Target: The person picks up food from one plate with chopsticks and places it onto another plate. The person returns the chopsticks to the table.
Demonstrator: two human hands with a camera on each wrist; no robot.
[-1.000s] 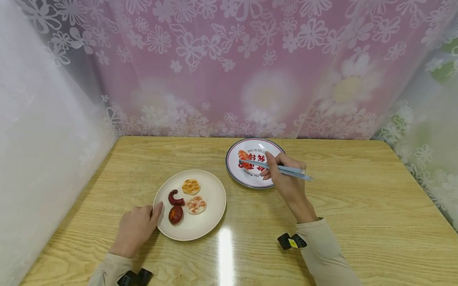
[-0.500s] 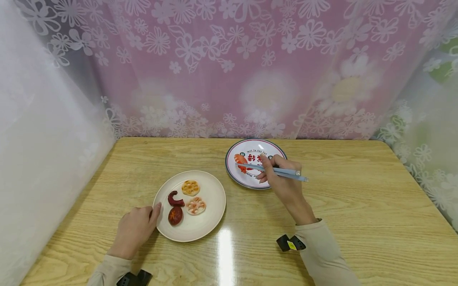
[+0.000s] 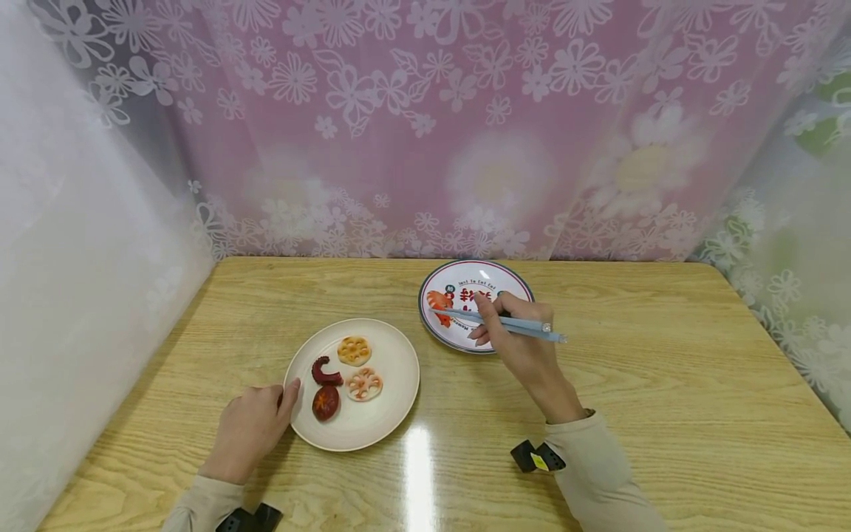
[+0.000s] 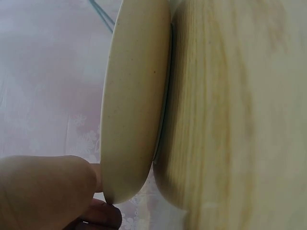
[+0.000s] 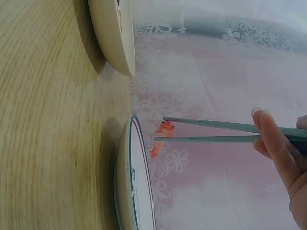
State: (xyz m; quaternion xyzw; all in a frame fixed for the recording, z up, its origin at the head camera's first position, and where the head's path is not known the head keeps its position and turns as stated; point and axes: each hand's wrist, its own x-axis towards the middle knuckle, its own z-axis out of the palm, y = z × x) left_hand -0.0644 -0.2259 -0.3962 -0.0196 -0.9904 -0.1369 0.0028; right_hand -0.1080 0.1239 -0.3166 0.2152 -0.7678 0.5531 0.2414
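Observation:
Near the back of the table, my right hand (image 3: 525, 336) grips a pair of light blue chopsticks (image 3: 525, 325). Between their tips is an orange-red shrimp (image 5: 165, 130), which the right wrist view shows raised above the rim of the white printed plate (image 5: 125, 187). My left hand (image 3: 249, 428) pinches the left rim of the cream plate (image 3: 392, 414), thumb on top and fingers at the outer edge. On that plate lie two lotus root slices (image 3: 354, 351), a dark red curled tentacle (image 3: 326, 373) and a brown mushroom cap (image 3: 326, 403) with a cross-shaped mark.
The wooden table (image 3: 651, 355) ends at a pink floral curtain (image 3: 399, 148) behind. Pale sheets hang at the left (image 3: 100, 222) and right. The printed plate stands behind and right of the cream plate, with a narrow gap between them.
My right hand has shifted left and slightly down, carrying the shrimp in the chopsticks toward the printed plate's left rim. My left hand stays at the cream plate's rim.

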